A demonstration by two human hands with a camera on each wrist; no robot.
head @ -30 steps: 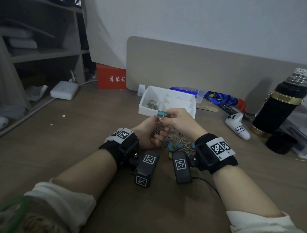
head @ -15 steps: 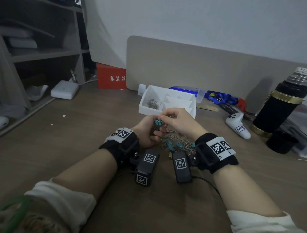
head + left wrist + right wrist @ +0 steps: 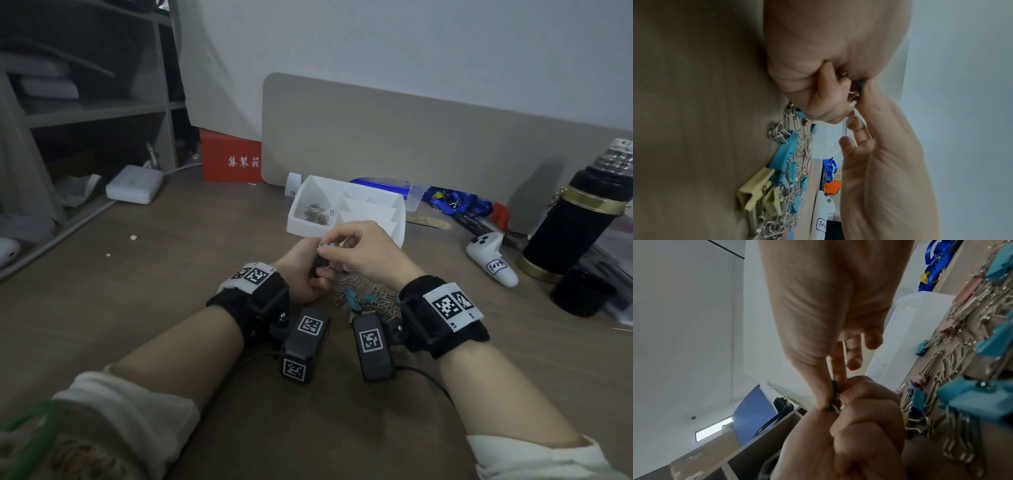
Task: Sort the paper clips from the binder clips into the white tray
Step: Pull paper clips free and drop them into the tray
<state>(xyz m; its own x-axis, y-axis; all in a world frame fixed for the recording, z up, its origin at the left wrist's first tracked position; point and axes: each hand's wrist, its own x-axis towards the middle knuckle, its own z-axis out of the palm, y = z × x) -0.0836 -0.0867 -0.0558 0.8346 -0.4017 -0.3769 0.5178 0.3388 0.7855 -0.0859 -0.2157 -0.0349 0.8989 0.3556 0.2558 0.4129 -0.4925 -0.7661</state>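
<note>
My right hand (image 3: pixel 337 248) pinches a small teal binder clip (image 3: pixel 327 244) between thumb and forefinger, just in front of the white tray (image 3: pixel 399 210). The clip (image 3: pixel 834 386) shows edge-on in the right wrist view. My left hand (image 3: pixel 313 274) is curled into a fist round a bunch of clips (image 3: pixel 317 265), with metal wire showing between the fingers (image 3: pixel 843 76). Both hands touch at the clip. A mixed pile of silver paper clips and teal, yellow and pink binder clips (image 3: pixel 368 298) lies on the table under my right wrist. The tray's left compartment holds several paper clips (image 3: pixel 317 214).
A white game controller (image 3: pixel 491 262) lies right of the tray, with a black and gold flask (image 3: pixel 579 219) and a black cup (image 3: pixel 582 293) beyond it. Blue lanyards (image 3: pixel 452 202) and a clear box sit behind the tray. A red box (image 3: pixel 231 157) and white adapter (image 3: pixel 134 184) stand at the back left.
My right hand has lowered the teal binder clip from above the tray's front edge down onto my left fist. The left hand has stayed put.
</note>
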